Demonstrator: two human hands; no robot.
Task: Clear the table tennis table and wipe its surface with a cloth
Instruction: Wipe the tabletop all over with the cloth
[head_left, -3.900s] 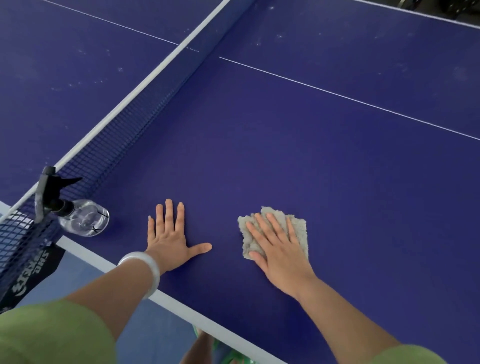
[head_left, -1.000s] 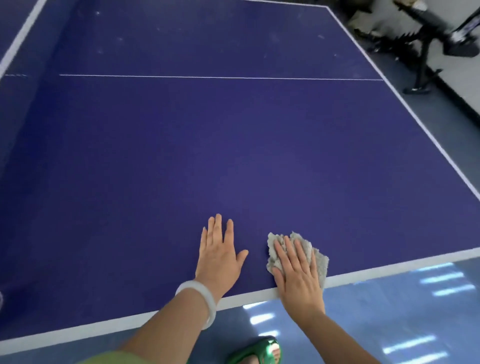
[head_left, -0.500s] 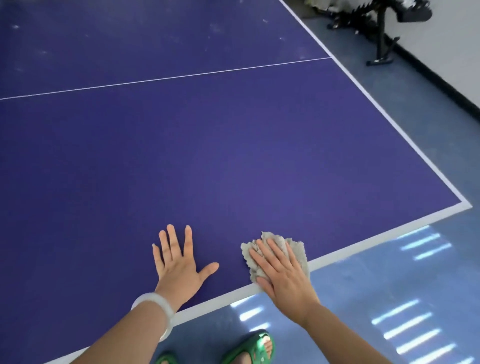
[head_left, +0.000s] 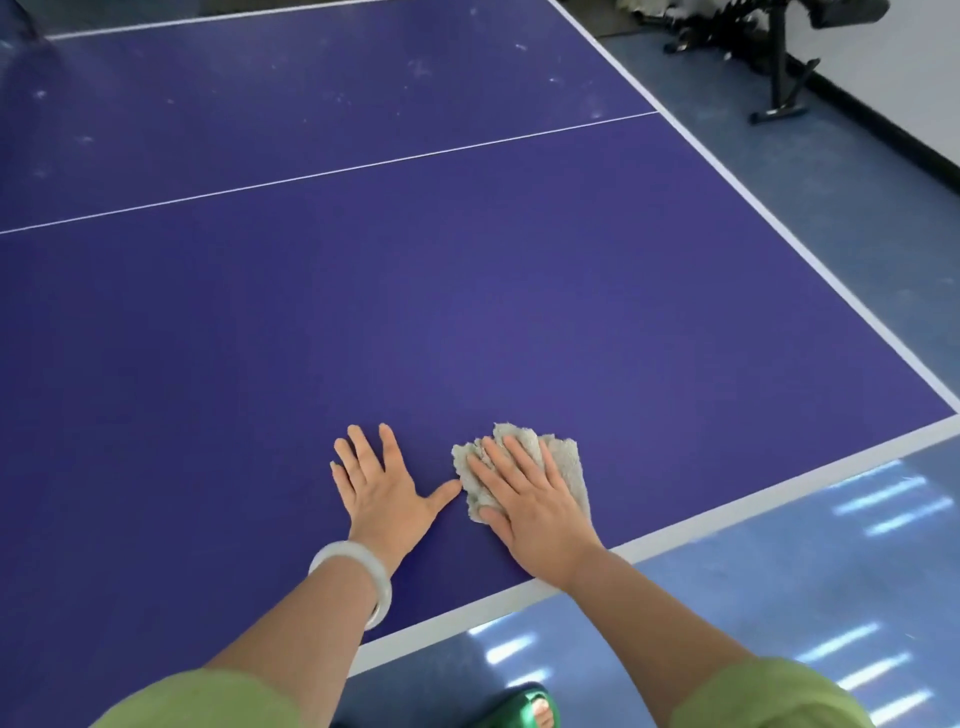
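Wiping step: right hand (head_left: 535, 504) fingers flat, pressing cloth (head_left: 563, 457) on worktop (head_left: 467, 312) lower centre; left hand (head_left: 382, 486) splayed, released; next, likely sweep toward dusty upper frame

no legible text, no brand or number on the table tennis table (head_left: 467, 312)

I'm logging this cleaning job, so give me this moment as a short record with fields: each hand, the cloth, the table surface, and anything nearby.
left hand: flat on the table, fingers spread, holding nothing; white bangle on the wrist
right hand: pressed flat on the cloth
cloth position: grey, crumpled, by the table's near edge
table surface: blue, pale smudges beyond the centre line
nearby: green sandal below, black stand far right
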